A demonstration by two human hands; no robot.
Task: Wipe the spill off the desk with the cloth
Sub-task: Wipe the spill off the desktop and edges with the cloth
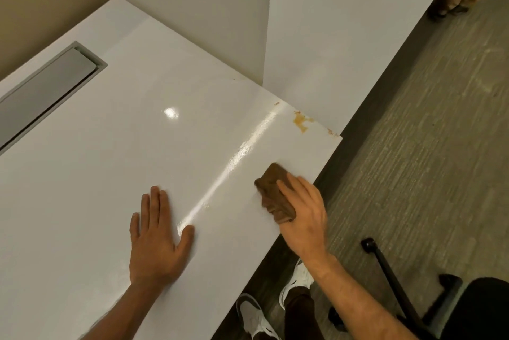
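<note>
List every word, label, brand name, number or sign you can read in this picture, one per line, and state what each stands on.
None: no readable text shows in the head view.
The white desk, the brown cloth under the right hand, the grey cable tray lid and the white shoes bear no legible writing or logo.
The orange-brown spill is a stain, not a mark.

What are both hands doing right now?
Left hand: open, flat on the desk, holding nothing.
Right hand: holding the brown cloth against the desk.
</note>
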